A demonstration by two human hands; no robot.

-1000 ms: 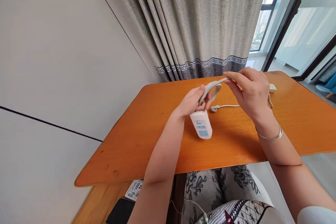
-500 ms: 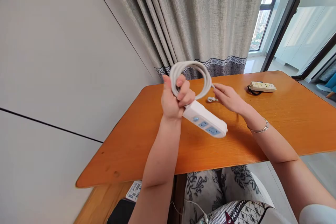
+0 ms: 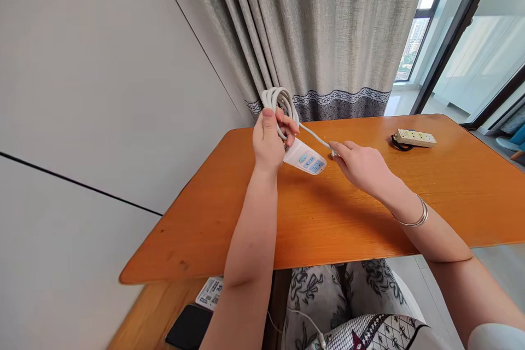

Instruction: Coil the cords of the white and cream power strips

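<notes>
1. Clamping the coiled cord [image 3: 279, 99] above the desk [image 3: 369, 224], the left hand [image 3: 267, 145] has its grip closed tight, bunching the loops; the power strip [image 3: 307, 159] hangs beneath.
2. The right hand [image 3: 363, 168] pinches the plug end [image 3: 334, 152], holding it taut.

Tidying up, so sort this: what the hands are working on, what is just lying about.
In hand: coiled white cable gripped by left hand, its end pinched by right hand; white plastic power strip with blue sockets.
Lying about: cream power strip on orange wooden table; black phone.
</notes>
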